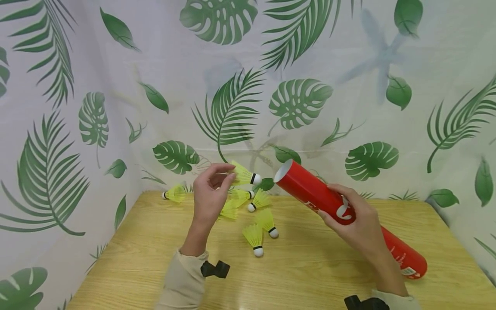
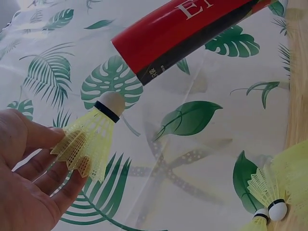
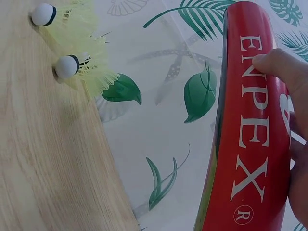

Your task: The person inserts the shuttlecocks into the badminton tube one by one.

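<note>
In the right hand [image 1: 358, 224], aslant over the table [image 1: 306, 275]: the tube [image 1: 310, 187], mouth leftward and raised, other end to the right and nearer the front. Just left of the tube's mouth, in the left hand [image 1: 209, 198]: a held shuttlecock [image 1: 244, 175], cork end toward the tube. Left of the tube and lower, on the table: a cluster of shuttlecocks [image 1: 260, 200]; in front of these, a close pair [image 1: 253, 235]. Farthest left of the tube, near the table's back edge: a lone shuttlecock [image 1: 177, 193]. Behind the tube: a cloth backdrop [image 1: 248, 56].

2 forearms [image 1: 184, 275] reach forward; the raised left hand [image 1: 209, 191] pinches, and the right hand [image 1: 358, 224] grips.
</note>
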